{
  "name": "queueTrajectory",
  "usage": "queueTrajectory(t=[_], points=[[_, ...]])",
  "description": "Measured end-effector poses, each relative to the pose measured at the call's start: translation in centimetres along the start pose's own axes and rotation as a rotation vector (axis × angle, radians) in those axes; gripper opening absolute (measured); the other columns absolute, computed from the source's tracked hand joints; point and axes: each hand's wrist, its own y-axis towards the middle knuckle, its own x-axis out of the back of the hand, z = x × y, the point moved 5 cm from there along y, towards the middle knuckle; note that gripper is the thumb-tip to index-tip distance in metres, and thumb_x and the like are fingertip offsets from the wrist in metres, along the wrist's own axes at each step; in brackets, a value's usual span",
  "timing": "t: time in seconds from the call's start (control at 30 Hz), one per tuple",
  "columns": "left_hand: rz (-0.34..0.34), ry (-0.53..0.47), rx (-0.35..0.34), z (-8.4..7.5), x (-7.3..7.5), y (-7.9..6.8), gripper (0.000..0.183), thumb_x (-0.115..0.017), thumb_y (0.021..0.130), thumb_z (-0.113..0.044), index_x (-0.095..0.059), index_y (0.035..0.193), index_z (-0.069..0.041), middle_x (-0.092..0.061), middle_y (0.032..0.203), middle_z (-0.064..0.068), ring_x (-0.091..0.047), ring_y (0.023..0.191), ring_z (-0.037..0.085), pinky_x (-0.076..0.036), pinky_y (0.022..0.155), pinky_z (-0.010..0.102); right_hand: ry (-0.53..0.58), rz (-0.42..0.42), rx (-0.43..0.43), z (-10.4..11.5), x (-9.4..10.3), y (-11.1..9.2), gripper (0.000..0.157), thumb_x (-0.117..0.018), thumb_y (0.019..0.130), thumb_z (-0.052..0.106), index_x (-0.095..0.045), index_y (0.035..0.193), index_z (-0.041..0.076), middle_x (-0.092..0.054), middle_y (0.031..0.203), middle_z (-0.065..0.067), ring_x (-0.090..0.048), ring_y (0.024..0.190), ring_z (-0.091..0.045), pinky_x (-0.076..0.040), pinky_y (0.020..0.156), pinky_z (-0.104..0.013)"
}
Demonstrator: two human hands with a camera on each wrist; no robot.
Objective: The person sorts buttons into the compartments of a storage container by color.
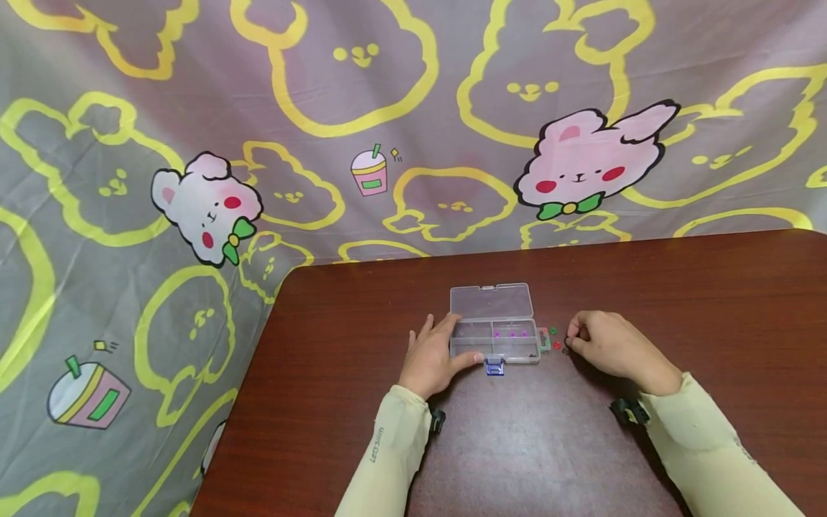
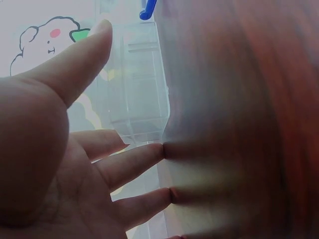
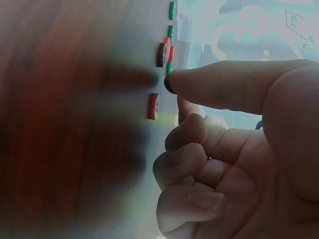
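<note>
Working off the remote feed, I am seeing the right hand point(image 1: 610, 346) pinching a black button point(image 3: 170, 83) between thumb and finger, just right of the clear box point(image 1: 513, 350) on the table point(image 1: 517, 445); the left hand point(image 1: 431, 362) is lying with fingers spread at the box's left end, touching it, not clenching; I am judging the button light, stiff and smooth, so probably slipping or flipping if squeezed off-centre; I am favouring fingertips on opposite points of its rim; a red button point(image 3: 154, 106) and a green button point(image 1: 553, 331) are lying near, likely handling alike; I am taking the box for thin, light plastic, perhaps sliding at a nudge, so I am preferring its side walls over the raised lid point(image 1: 491, 302) or blue latch point(image 1: 494, 368)
</note>
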Motion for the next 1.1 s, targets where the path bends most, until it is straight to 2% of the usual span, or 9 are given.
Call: queueTrajectory(t=[1.1], points=[[-0.002,0.022,0.002,0.0,0.0,0.0,0.081,-0.072,0.087,-0.054,-0.045,0.152,-0.014,-0.043,0.156,0.004,-0.024,0.15,0.036,-0.016,0.118,0.065,-0.013,-0.059,0.044,1.3,0.9,-0.4,0.009,-0.068,0.091,0.009,-0.062,0.084,0.009,-0.05,0.066,0.003,-0.045,0.059,-0.013,-0.038,0.058,-0.031]])
